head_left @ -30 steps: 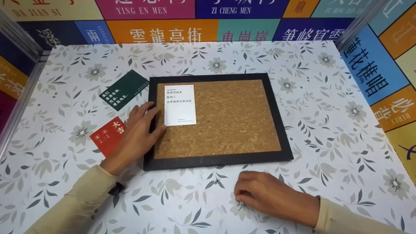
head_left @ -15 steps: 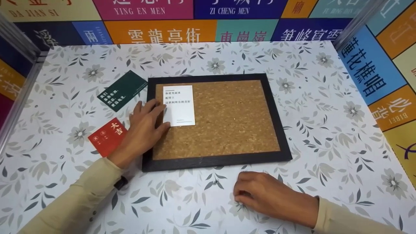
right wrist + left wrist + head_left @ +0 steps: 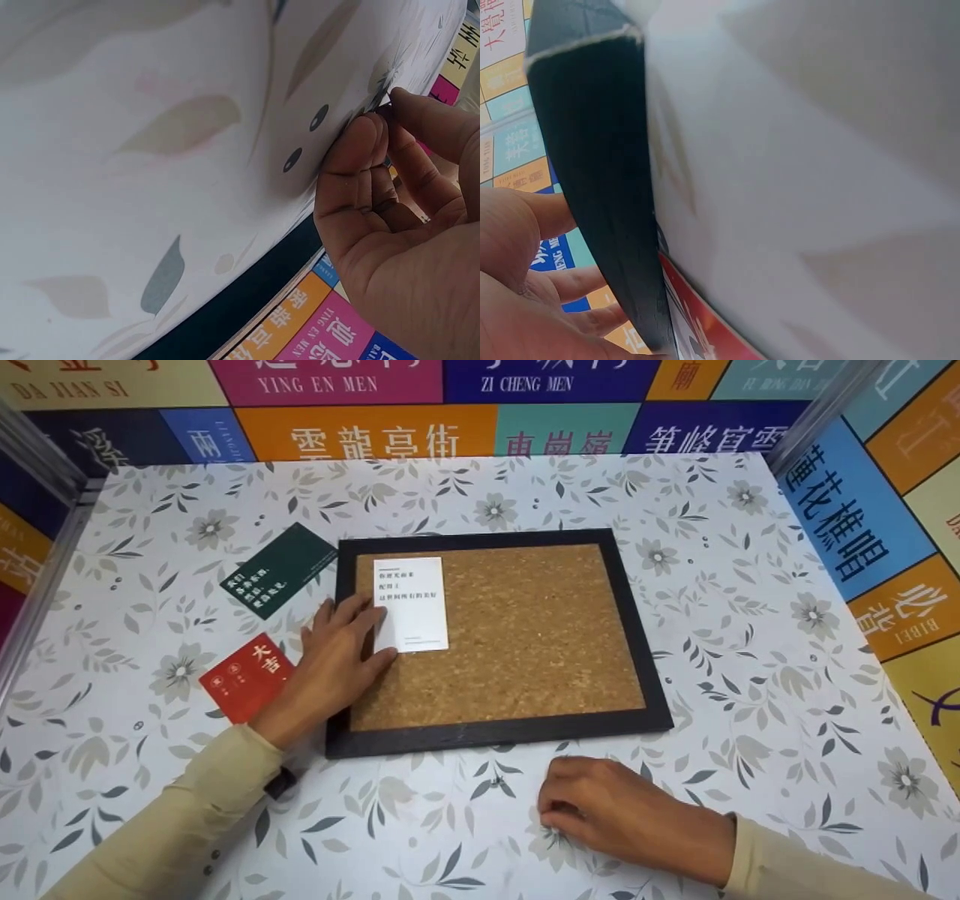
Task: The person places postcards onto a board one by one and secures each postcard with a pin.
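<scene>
A black-framed cork board (image 3: 525,607) lies on the table. On its upper left part lies a white card (image 3: 412,619) with printed lines, square to the frame. My left hand (image 3: 334,664) reaches over the frame's left side, its fingertips resting at the card's left edge and lower corner. In the left wrist view, fingers (image 3: 577,283) extend past the dark frame edge (image 3: 596,172). Below the board my right hand (image 3: 607,802) rests on the table with loosely curled fingers. The right wrist view puts the thumb close to a fingertip; nothing held can be made out there.
Left of the board lie a dark green card (image 3: 279,570) and a red card (image 3: 244,675), partly covered by the left forearm. A tiny object or print mark (image 3: 496,781) shows below the frame. Colourful lettered panels (image 3: 367,431) border the floral tabletop (image 3: 420,495).
My left hand has slid slightly to the right, its fingertips coming onto the white card's left edge. The view has shifted a little. My right hand stays still.
</scene>
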The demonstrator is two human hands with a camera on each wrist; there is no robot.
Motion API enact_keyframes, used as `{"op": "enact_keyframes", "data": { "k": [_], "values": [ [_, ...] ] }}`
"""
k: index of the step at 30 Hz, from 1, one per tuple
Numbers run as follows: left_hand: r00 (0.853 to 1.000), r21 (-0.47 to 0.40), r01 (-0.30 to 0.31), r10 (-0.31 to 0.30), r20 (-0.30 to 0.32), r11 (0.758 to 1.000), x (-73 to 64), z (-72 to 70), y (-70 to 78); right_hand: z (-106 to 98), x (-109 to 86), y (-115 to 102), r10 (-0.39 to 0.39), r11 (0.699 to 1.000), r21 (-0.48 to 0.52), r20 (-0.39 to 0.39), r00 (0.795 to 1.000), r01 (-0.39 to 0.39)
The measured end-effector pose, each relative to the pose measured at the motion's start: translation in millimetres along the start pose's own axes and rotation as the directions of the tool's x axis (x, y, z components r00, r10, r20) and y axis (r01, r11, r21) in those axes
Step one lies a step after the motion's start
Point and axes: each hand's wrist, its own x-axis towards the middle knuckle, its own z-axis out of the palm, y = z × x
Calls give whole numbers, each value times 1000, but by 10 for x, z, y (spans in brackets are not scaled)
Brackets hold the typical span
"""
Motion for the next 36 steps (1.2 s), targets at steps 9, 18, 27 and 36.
{"op": "enact_keyframes", "data": {
  "k": [9, 18, 27, 36],
  "values": [
    [1000, -14, 2, -2, -6, 1000, -7, -4, 23, 7, -2, 6, 9, 1000, 20, -4, 1000, -9],
    [1000, 5, 19, -19, 9, 1000, 16, 7, 24, 10, -5, 7, 20, 999, 28, -3, 1000, -19],
    [1000, 26, 19, -19, 7, 999, 18, 3, 25, 8, 18, 19, 17, 999, 45, -12, 1000, -17],
    [1000, 39, 20, -20, 10, 999, 18, 20, 25, -23, 42, 17, 75, 992, 98, 25, 997, -77]
  ]
}}
